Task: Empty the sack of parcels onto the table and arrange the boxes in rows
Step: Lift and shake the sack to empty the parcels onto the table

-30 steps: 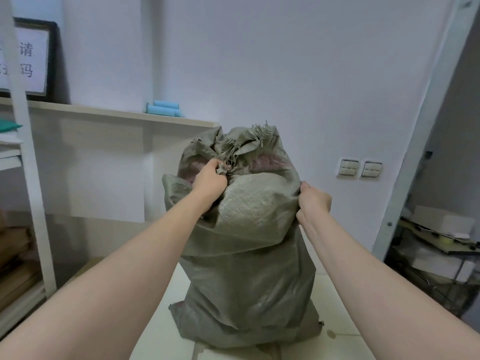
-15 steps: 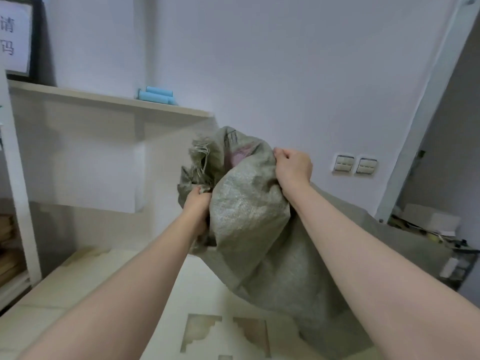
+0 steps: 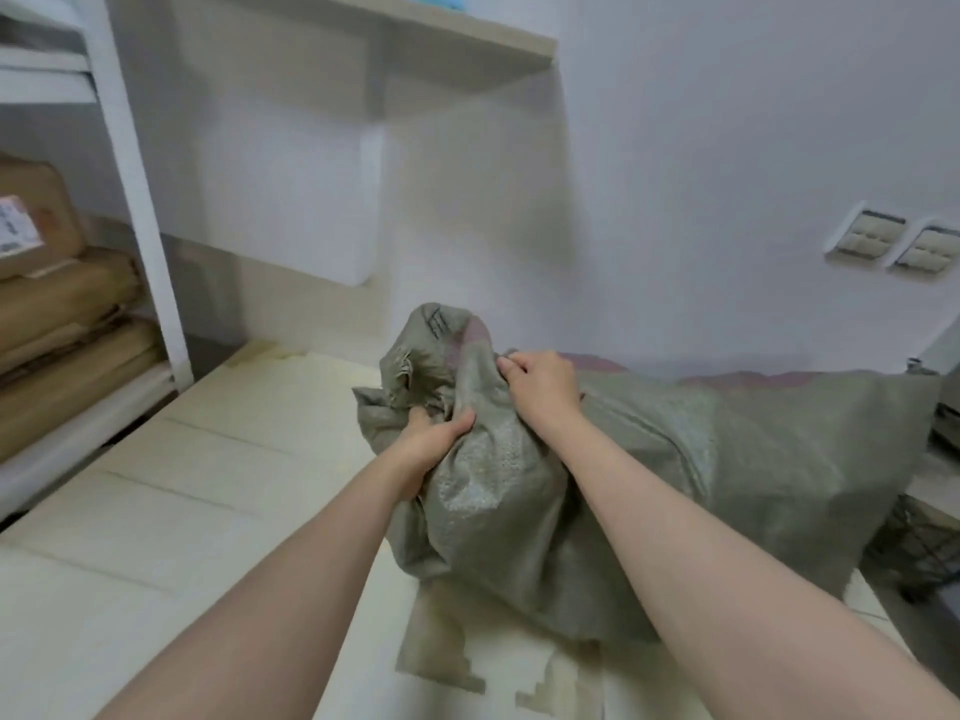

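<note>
A bulging grey-green woven sack (image 3: 727, 459) lies on its side across the cream table (image 3: 182, 511), its bunched mouth pointing left and its bottom stretching to the right. My left hand (image 3: 434, 433) grips the gathered cloth at the mouth from below. My right hand (image 3: 540, 379) clutches the cloth on top, just behind the mouth. The mouth is crumpled together, so the parcels inside are hidden.
A white shelving rack (image 3: 135, 200) with stacked brown cardboard parcels (image 3: 57, 324) stands at the left. A wall shelf (image 3: 441, 39) hangs above the table's far end. Two wall switches (image 3: 898, 244) sit at the right. Worn patches (image 3: 441, 652) mark the table's near edge.
The sack has gone from standing upright to lying on its side, tipped to the right. Both hands came down with its mouth, and my view has dropped towards the table.
</note>
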Demonstrator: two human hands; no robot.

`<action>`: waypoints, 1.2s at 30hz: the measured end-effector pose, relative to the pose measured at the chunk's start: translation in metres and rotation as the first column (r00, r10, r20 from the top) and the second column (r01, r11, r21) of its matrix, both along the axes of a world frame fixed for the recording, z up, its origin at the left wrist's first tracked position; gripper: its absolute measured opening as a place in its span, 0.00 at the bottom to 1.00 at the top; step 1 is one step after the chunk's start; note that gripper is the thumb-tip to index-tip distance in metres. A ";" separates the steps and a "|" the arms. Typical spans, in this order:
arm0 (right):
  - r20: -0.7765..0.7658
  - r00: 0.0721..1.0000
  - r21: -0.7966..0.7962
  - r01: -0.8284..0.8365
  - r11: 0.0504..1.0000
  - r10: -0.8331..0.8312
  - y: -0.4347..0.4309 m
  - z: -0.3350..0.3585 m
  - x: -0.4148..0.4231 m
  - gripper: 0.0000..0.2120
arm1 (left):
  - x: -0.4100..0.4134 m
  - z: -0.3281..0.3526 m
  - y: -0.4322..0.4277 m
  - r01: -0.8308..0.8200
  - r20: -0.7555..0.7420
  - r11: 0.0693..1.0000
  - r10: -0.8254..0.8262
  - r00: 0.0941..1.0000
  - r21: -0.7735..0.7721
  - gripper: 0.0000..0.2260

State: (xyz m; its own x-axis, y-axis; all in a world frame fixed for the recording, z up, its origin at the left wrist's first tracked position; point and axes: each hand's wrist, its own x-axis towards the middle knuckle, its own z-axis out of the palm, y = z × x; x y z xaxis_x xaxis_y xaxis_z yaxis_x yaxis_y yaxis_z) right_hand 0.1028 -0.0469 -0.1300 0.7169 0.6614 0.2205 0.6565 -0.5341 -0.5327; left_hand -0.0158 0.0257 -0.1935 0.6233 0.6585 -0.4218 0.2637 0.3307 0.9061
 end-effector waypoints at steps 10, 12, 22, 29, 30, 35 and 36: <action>-0.098 0.994 -0.210 -0.063 0.976 0.043 0.001 -0.022 -0.016 0.20 | 0.028 0.009 -0.033 -0.157 -0.298 0.864 0.327 0.897 0.478 0.38; -0.196 0.978 -0.078 -0.086 0.993 0.069 -0.004 -0.017 -0.008 0.18 | 0.039 0.013 -0.034 -0.024 -0.228 0.856 0.165 0.960 0.516 0.33; 0.167 0.923 -0.351 0.384 0.854 -0.346 -0.105 0.006 0.042 0.29 | 0.061 -0.016 -0.030 0.273 -0.494 0.804 0.029 0.869 0.527 0.29; 0.045 0.761 -0.442 0.596 0.670 -0.647 -0.149 0.001 0.048 0.33 | 0.064 -0.027 -0.021 0.296 -0.528 0.766 0.066 0.847 0.570 0.30; -0.006 0.757 -0.404 0.596 0.694 -0.654 -0.149 0.001 0.048 0.27 | 0.063 -0.026 -0.020 0.267 -0.520 0.770 0.098 0.848 0.579 0.30; -0.089 0.727 -0.188 0.659 0.728 -0.681 -0.138 0.006 0.045 0.12 | 0.041 -0.025 -0.012 0.118 -0.478 0.727 0.312 0.821 0.676 0.36; -0.092 0.718 -0.164 0.673 0.721 -0.690 -0.135 0.005 0.044 0.10 | 0.036 -0.027 -0.009 0.115 -0.468 0.708 0.327 0.821 0.697 0.37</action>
State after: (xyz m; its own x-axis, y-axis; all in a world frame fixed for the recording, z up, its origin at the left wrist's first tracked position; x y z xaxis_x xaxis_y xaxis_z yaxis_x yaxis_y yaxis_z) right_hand 0.1463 -0.1816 -0.1253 0.9991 -0.0056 0.0421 0.0161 -0.8681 -0.4962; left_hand 0.0206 0.0169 -0.2202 0.3516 0.9341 -0.0615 0.7613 -0.2470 0.5995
